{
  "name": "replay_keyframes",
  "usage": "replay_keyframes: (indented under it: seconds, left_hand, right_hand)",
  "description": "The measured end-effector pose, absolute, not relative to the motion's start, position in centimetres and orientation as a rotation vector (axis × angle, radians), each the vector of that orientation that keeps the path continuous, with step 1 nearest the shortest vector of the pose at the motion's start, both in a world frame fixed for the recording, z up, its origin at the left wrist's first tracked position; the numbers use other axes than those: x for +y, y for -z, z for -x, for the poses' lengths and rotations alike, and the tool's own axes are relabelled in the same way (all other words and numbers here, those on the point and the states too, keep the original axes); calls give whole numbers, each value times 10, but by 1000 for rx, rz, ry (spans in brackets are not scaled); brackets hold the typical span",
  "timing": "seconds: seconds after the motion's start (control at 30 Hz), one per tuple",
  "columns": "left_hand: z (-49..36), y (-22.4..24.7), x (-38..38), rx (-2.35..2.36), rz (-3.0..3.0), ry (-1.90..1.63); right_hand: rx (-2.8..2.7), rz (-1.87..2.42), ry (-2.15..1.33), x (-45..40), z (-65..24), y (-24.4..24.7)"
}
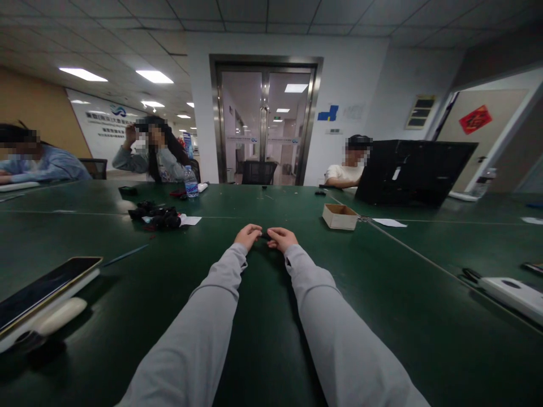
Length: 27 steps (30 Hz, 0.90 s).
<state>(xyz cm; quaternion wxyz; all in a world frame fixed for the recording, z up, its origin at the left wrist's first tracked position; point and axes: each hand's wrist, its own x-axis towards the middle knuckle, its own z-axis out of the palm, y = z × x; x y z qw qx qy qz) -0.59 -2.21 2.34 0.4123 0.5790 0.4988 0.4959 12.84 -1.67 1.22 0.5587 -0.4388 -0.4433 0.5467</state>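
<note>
Both my arms reach out over the dark green table [267,316]. My left hand [248,236] and my right hand [283,239] meet at a small black object [265,236], whose kind I cannot make out. Each hand is closed, with thumb and fingers pinching one end of it. Most of the object is covered by my fingertips, so only a short dark piece shows in the gap. The hands are just above the table or resting on it; I cannot tell which.
An open cardboard box [340,217] stands right of my hands. Left are a heap of black gear [156,215] and a water bottle [191,182]. A phone [46,288] lies near left, a white device [515,294] far right. Across the table, people sit by a black monitor [413,172].
</note>
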Motion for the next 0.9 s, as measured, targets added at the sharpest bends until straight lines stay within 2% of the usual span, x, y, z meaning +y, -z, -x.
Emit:
replay_keyframes:
  seconds: [0.9]
  left_hand:
    - [11, -13, -11, 1338, -1556, -1248]
  right_hand:
    - [-1057, 1054, -1305, -18, -128, -14]
